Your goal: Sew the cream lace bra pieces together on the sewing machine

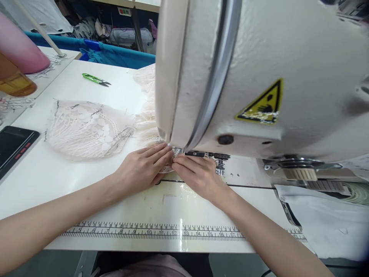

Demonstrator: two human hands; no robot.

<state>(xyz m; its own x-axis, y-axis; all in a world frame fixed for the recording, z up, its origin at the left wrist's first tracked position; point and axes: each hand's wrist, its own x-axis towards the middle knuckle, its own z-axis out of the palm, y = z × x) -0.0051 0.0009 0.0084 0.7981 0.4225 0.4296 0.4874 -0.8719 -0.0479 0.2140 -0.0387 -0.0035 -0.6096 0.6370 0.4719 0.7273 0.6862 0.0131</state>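
Cream lace fabric (147,109) runs beneath the head of a large sewing machine (256,77) and bunches up on its left side. My left hand (144,165) lies flat over the near end of the lace, fingers stretched out toward the needle area. From the other side my right hand (198,173) rests on the same end, its fingers extended and the tips partly under the machine head. A small strip of lace shows between the two sets of fingertips. The needle and presser foot are hidden behind the machine head.
A separate lace piece (89,129) lies to the left, with green thread snips (95,79) behind it. A black phone (14,146) and thread cones (23,46) stand at far left. A ruler strip (150,231) runs along the front edge; white cloth (328,219) lies right.
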